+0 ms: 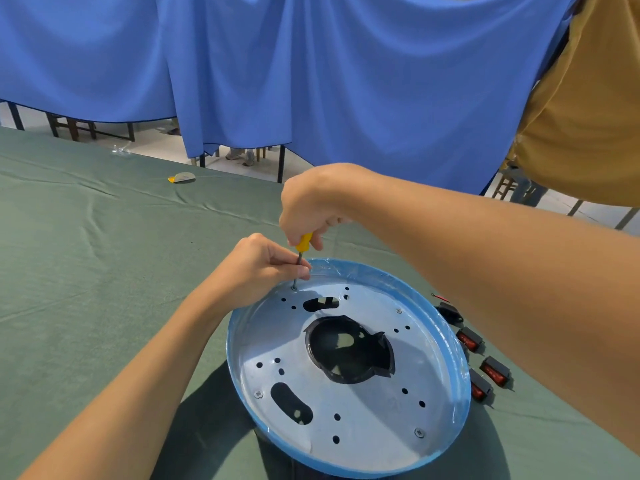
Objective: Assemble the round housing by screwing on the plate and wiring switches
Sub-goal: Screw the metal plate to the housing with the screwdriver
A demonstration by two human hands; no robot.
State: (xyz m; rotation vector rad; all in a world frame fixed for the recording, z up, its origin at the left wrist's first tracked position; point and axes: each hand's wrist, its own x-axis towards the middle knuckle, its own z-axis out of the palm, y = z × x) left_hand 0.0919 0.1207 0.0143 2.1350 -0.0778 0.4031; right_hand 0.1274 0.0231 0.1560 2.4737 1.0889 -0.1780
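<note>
The round housing (457, 368) has a blue-filmed rim and stands on the green cloth in front of me. Inside it lies a silver metal plate (367, 420) with many holes and a black central opening. Screws sit at its lower left, lower right and upper right. My right hand (308, 206) grips the yellow handle of a screwdriver (302, 249) held upright, its tip on a screw at the plate's far left edge. My left hand (263, 265) pinches the screwdriver's metal shaft just above the rim.
Several black rocker switches (495, 370) with red faces lie on the cloth right of the housing, with a thin red wire (440, 297) beyond them. A small yellow-and-white scrap (181, 177) lies far back on the table. Blue curtains hang behind.
</note>
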